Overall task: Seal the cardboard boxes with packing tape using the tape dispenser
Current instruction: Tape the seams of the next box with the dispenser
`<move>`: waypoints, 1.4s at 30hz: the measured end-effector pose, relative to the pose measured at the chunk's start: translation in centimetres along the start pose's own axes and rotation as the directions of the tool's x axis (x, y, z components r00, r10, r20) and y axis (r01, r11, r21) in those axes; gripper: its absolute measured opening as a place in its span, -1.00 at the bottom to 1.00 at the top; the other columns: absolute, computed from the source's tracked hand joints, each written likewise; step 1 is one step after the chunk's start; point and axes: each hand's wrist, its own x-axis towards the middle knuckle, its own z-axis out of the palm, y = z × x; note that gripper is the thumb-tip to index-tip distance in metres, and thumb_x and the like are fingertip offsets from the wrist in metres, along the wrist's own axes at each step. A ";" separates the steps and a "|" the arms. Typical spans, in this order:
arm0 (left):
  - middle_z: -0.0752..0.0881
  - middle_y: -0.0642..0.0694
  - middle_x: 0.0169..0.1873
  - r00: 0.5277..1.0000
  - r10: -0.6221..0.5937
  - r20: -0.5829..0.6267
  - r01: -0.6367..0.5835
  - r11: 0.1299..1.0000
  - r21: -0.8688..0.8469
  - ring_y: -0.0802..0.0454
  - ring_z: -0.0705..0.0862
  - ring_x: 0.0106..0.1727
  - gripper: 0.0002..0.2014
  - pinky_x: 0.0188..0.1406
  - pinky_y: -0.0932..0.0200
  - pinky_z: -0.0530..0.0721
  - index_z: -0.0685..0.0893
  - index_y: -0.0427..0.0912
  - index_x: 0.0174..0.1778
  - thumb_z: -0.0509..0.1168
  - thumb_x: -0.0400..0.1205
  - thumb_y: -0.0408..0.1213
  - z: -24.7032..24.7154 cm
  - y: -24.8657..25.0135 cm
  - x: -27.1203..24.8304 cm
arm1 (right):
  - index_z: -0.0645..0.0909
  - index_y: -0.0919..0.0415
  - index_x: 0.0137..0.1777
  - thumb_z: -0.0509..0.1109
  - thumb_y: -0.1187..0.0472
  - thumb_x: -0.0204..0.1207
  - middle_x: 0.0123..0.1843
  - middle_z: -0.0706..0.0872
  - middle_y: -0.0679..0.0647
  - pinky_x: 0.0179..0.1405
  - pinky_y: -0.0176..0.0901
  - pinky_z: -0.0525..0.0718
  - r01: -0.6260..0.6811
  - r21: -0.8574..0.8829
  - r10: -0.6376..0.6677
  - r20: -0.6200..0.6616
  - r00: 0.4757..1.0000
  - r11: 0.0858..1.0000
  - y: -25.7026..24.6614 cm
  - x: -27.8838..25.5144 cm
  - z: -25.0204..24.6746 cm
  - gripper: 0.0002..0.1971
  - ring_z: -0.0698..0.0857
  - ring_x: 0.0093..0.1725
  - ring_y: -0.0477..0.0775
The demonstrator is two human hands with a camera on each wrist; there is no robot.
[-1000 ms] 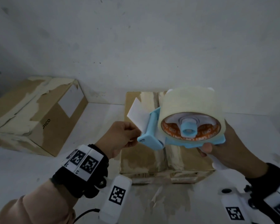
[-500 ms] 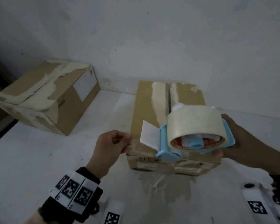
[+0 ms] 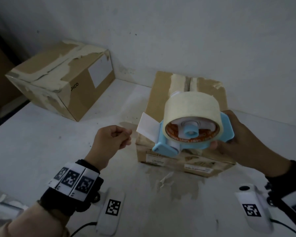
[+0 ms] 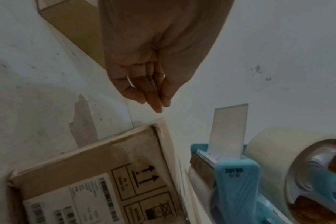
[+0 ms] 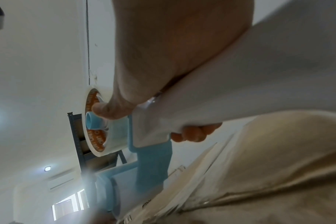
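Tape dispenser (image 3: 191, 132) at right centre of frame, above taped cardboard box (image 3: 162, 93), gripped by right hand (image 3: 237, 141). Left hand (image 3: 109, 142) just left, fingers curled together, empty. Second box (image 3: 58, 82) upper left on table (image 3: 41, 142).

tape dispenser (image 3: 191, 132) above near box (image 3: 186, 117), second box (image 3: 58, 82) far left, both on table (image 3: 41, 142)

Right hand (image 5: 173, 75) wrapped round white handle (image 5: 182, 115) of blue dispenser (image 5: 153, 160), thumb (image 5: 105, 110) against tape roll (image 5: 105, 136), cardboard box (image 5: 269, 166) just below, shelving (image 5: 77, 136) behind.
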 end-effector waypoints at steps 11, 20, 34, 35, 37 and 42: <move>0.68 0.03 -0.68 0.999 -0.042 0.006 0.042 0.998 0.046 0.21 0.64 -0.56 -0.82 -0.38 0.33 0.65 0.63 -0.24 -0.37 0.32 0.56 -0.43 -0.4 -1.5 0.6 | 0.32 -0.16 0.03 0.28 -0.66 -0.12 -0.13 0.65 -0.17 -0.35 -0.25 0.63 -0.082 -0.128 0.078 -0.032 0.996 0.988 0.6 -0.5 1.3 -0.19 0.68 -0.19 -0.32; 0.63 -0.09 -0.46 0.983 -0.179 0.036 0.180 0.984 -0.004 0.09 0.58 -0.39 -0.81 -0.37 0.30 0.58 0.59 -0.24 -0.32 0.25 0.62 -0.38 0.7 -2.6 0.3 | 0.28 -0.19 0.04 0.24 -0.69 -0.16 -0.16 0.68 -0.12 -0.30 0.14 0.72 -0.127 -0.236 0.130 -0.004 0.992 0.963 0.3 -0.7 1.6 -0.16 0.72 -0.23 -0.10; 0.51 -0.08 -0.42 0.955 -0.297 -0.003 0.296 0.951 -0.085 0.07 0.35 -0.46 -0.87 -0.46 0.24 0.38 0.44 -0.15 -0.19 0.17 0.66 -0.25 3.0 -3.4 0.1 | 0.27 -0.05 0.16 0.25 -0.69 -0.22 -0.15 0.70 -0.14 -0.28 0.10 0.72 -0.171 -0.250 0.173 -0.014 0.985 0.953 0.1 -0.8 1.6 0.01 0.73 -0.20 -0.11; 0.49 -0.08 -0.39 0.944 -0.331 0.013 0.331 0.940 -0.089 0.07 0.35 -0.44 -0.88 -0.45 0.25 0.39 0.44 -0.14 -0.14 0.17 0.66 -0.19 3.1 -3.5 0.1 | 0.27 -0.04 0.17 0.25 -0.69 -0.22 -0.16 0.70 -0.14 -0.28 0.09 0.72 -0.171 -0.256 0.173 -0.015 0.985 0.951 0.1 -0.8 1.6 0.02 0.73 -0.20 -0.10; 0.46 -0.07 -0.29 0.905 -0.421 0.062 0.425 0.900 -0.093 0.07 0.40 -0.33 -0.81 -0.39 0.24 0.43 0.43 -0.09 -0.03 0.17 0.65 -0.04 3.0 -3.9 -0.1 | 0.27 -0.04 0.17 0.24 -0.70 -0.22 -0.17 0.69 -0.15 -0.28 0.08 0.72 -0.169 -0.270 0.172 -0.011 0.985 0.948 0.1 -0.8 1.7 0.02 0.73 -0.21 -0.12; 0.54 -0.09 -0.09 0.862 -0.489 0.129 0.504 0.855 -0.127 0.00 0.52 -0.10 -0.78 -0.21 0.13 0.45 0.47 -0.01 -0.15 0.11 0.65 0.05 3.4 -4.5 -0.2 | 0.28 -0.01 0.17 0.23 -0.70 -0.20 -0.18 0.69 -0.14 -0.30 0.07 0.71 -0.162 -0.283 0.163 -0.021 0.986 0.945 0.0 -0.9 1.7 0.03 0.73 -0.22 -0.09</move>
